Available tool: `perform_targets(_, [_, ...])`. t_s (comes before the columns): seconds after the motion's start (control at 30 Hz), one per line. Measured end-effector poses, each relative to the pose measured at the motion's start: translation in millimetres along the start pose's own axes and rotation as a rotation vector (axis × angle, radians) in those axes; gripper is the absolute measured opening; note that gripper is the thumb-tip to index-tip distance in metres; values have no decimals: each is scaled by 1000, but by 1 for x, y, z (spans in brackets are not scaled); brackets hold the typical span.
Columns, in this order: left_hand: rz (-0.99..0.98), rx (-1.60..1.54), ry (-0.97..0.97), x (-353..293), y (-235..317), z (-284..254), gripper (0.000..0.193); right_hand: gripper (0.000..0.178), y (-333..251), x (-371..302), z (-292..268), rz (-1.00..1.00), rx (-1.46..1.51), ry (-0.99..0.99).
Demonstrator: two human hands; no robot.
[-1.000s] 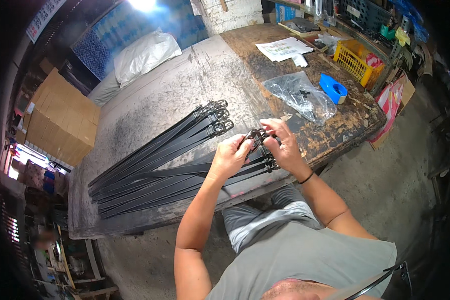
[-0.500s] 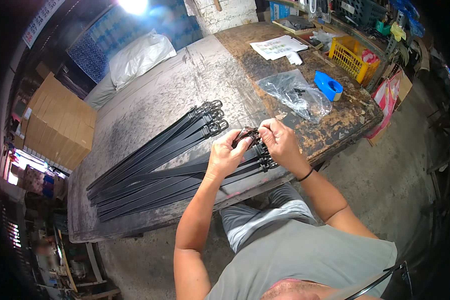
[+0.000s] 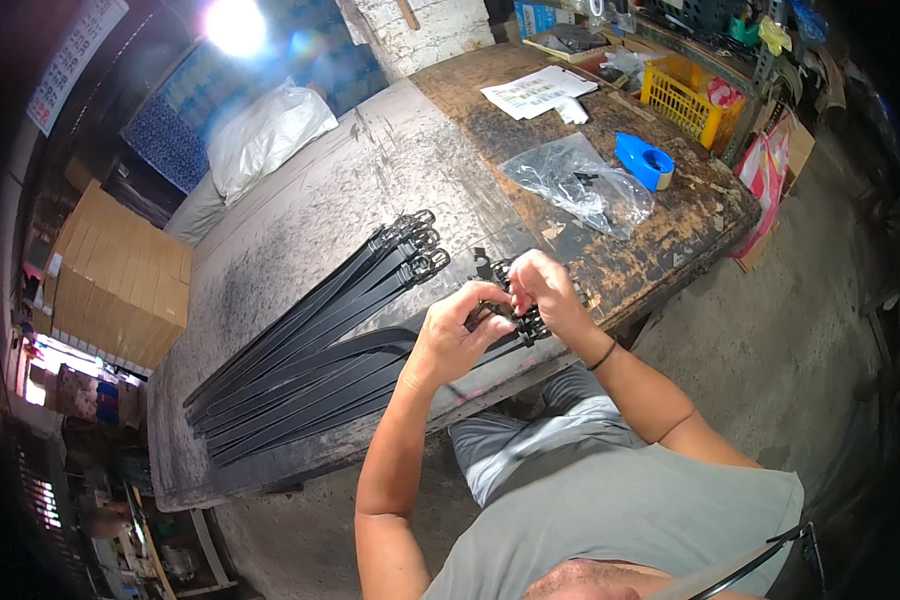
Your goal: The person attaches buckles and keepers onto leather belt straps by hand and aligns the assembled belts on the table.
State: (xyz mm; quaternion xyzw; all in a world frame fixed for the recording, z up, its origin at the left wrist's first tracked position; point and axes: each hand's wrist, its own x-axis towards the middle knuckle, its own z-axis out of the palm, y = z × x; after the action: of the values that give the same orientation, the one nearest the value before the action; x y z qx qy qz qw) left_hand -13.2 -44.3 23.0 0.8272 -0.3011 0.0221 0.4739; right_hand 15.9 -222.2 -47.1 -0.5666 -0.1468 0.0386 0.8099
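Two groups of black belts with buckles lie on the worktable. In the far group (image 3: 310, 315), the buckles (image 3: 415, 240) are bunched at the right end. The near group (image 3: 310, 420) stretches under my hands, its buckles partly hidden by them. One belt (image 3: 370, 343) arches up from this group to my left hand (image 3: 450, 335), which is closed around its end. My right hand (image 3: 552, 300) is closed in a pinch at the same belt's buckle end, fingertips close to the left ones. A black buckle part (image 3: 485, 263) shows just beyond my fingers.
On the worktable (image 3: 370, 160) lie a clear plastic bag (image 3: 580, 185), a blue tape dispenser (image 3: 645, 162) and papers (image 3: 538, 93). A yellow basket (image 3: 682, 100) stands at the far right. Stacked cardboard (image 3: 120, 275) is at the left, a white sack (image 3: 270, 140) at the back.
My fingers have shifted about the buckle end, and the left hand's fingers are more bent. The held belt now arches higher off the group. The whole view has turned slightly.
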Motion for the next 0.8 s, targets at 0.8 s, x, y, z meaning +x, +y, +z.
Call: perform_targets(0.8, [-52, 175, 352, 4, -2, 20, 11, 8, -26, 0, 28, -651, -481, 174])
